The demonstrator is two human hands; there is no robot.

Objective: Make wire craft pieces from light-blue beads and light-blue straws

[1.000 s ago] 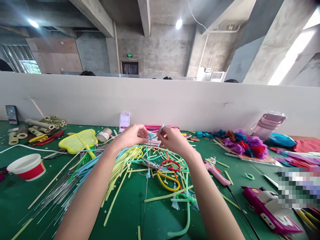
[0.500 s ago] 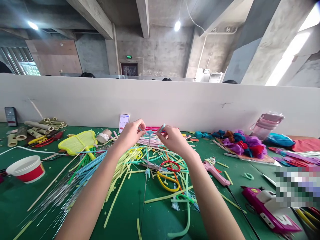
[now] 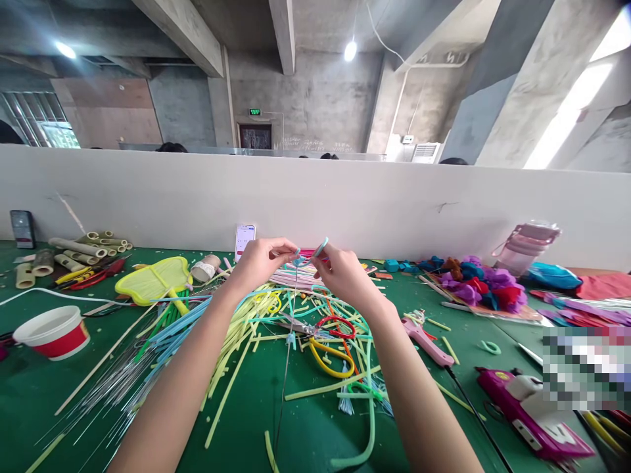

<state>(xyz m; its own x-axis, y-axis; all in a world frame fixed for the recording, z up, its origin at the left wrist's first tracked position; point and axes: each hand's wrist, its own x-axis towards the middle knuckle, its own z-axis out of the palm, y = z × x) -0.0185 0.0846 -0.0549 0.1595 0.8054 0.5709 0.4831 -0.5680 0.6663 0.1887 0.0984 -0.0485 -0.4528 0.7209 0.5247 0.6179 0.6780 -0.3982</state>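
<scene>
My left hand [image 3: 263,263] pinches a small light-blue flower-like piece [image 3: 298,261] at the top of a thin wire stem [image 3: 286,374]. The stem hangs down toward me, with a smaller pale-blue bit [image 3: 290,339] partway along it. Just to the right, my right hand [image 3: 340,270] is closed on a pale aqua strip [image 3: 322,246], whose end sticks up above the fingers. Both hands are raised over the table, fingertips close together but apart. Behind the stem lie scissors [image 3: 332,369] with red and yellow handles.
Yellow-green strips [image 3: 236,328] and blue wired stems [image 3: 180,332] cover the left centre. A paper cup [image 3: 52,332] stands left. To the right are a pink glue gun [image 3: 428,341], a magenta power strip [image 3: 532,414], coloured fuzzy bundles [image 3: 483,282] and a bottle [image 3: 527,246]. A phone [image 3: 245,240] leans against the partition.
My left fingers have shifted slightly right and now reach over the blue piece. The aqua strip's end in my right hand stands a little higher.
</scene>
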